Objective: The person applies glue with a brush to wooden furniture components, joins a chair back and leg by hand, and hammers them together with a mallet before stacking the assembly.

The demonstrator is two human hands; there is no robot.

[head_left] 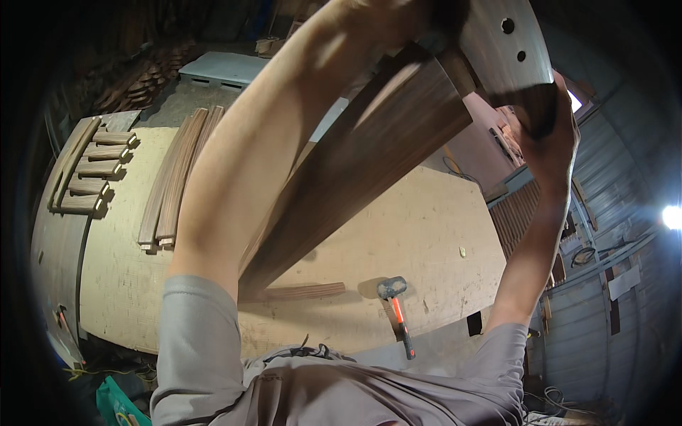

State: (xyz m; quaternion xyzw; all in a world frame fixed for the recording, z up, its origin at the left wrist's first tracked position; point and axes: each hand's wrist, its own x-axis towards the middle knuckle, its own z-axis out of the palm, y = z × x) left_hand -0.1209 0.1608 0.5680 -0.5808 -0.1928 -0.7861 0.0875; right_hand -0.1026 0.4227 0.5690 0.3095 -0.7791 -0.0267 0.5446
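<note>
A long dark-brown wooden board (369, 156) slants up from the table, its near end low beside my left upper arm. Its raised end meets a shaped wooden crosspiece (501, 64) with two round holes. My right hand (550, 138) is wrapped round the lower right end of this crosspiece. My left hand (394, 18) reaches up to the top edge of the view, close to the crosspiece's other end. Shadow, blur and the picture's edge hide its fingers. Below the board, a mallet (396, 302) with a black head and a red-and-black handle lies near the table's front edge.
On the pale table (398, 234) lie a thin wooden strip (302, 291) and several long slats (174, 177). Several short wooden pieces (99, 167) sit at the far left. Behind stands a grey platform (224, 67). A metal wall (618, 206) rises at right, with a bright lamp (671, 217).
</note>
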